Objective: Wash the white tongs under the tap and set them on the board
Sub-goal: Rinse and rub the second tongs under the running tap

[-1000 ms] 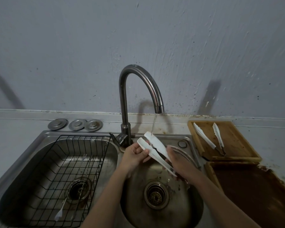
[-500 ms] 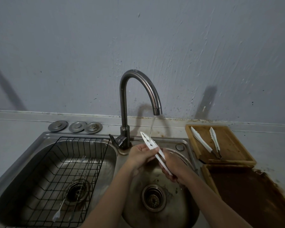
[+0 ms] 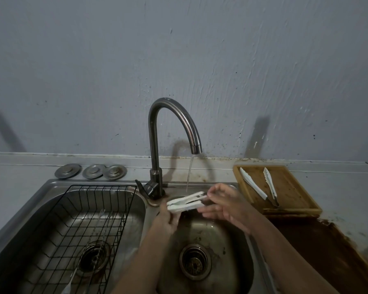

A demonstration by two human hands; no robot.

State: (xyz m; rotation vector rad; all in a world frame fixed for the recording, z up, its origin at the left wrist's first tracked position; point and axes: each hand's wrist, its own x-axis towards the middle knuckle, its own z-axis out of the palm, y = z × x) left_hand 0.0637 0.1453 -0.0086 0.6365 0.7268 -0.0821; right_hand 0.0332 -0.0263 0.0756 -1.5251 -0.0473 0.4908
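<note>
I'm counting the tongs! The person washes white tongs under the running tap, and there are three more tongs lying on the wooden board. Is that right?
Not quite. The head view shows one pair of tongs on the wooden board, not three. The rest is right: white tongs under the running tap.

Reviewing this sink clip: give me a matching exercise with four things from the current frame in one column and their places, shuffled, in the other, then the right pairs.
Things
1. white tongs in hand
2. second pair of tongs
3. wire rack
4. three metal discs

Places
A. on the counter behind the left basin
B. over the right basin, under the water stream
C. inside the left basin
D. on the wooden board, right of the sink

Pairs: 1-B, 2-D, 3-C, 4-A

The left hand grips one end of the held tongs; the right hand is at the other.
</note>
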